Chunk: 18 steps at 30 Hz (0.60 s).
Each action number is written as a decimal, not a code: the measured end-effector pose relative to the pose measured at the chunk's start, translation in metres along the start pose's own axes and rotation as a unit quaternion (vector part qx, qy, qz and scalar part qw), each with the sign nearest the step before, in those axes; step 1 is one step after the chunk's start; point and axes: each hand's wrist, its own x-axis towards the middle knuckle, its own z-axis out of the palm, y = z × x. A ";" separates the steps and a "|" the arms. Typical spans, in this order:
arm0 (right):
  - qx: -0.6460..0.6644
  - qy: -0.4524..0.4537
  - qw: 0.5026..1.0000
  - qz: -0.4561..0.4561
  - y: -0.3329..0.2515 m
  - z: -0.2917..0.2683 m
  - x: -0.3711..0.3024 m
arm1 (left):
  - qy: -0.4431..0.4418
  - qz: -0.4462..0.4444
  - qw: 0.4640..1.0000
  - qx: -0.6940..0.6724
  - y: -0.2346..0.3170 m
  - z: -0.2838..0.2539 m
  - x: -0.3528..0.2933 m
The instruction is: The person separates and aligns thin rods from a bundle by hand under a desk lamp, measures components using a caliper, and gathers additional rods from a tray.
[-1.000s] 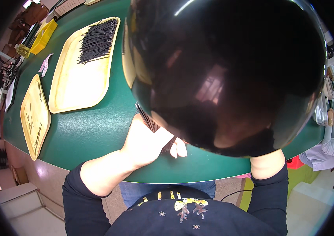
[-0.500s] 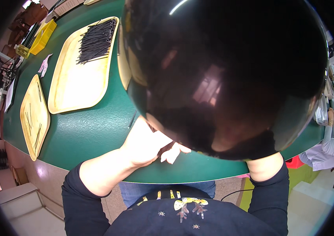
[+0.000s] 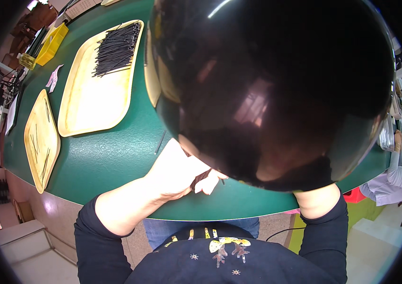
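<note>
Right of the large tray (image 3: 92, 104): a very big, glossy black dome (image 3: 276, 94), standing in the way and covering the view past the right wrist (image 3: 319, 201); cannot tell how the right hand's fingers are. Left of the large tray: a small tray (image 3: 40, 124) with few thin rods, a pink-white scrap (image 3: 54, 78) and, farther, a yellow bin (image 3: 53, 43). Inside the large tray, at its far end: many black rods (image 3: 118, 49), laid crosswise. Near right of the large tray: a bundle of dark rods (image 3: 200, 180), gripped by the left hand (image 3: 175, 168) with curled fingers, partly hidden. Slanting with its long axis from the large tray's side rightward, toward the body. Between: loose rods (image 3: 160, 143), nearly parallel to the tray's long side.
</note>
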 end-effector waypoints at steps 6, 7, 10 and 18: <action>-0.041 0.050 0.997 0.042 -0.011 -0.008 0.006 | 0.015 -0.013 1.000 0.010 0.005 0.008 -0.001; -0.045 0.056 0.996 0.048 -0.012 -0.007 0.010 | 0.029 -0.038 0.999 0.009 0.008 0.010 -0.003; -0.063 0.078 0.993 0.070 -0.015 -0.013 0.009 | -0.008 0.001 0.999 0.045 0.009 0.013 -0.003; -0.127 0.150 0.973 0.121 -0.033 -0.075 0.009 | -0.098 0.196 0.947 -0.233 -0.048 -0.090 0.021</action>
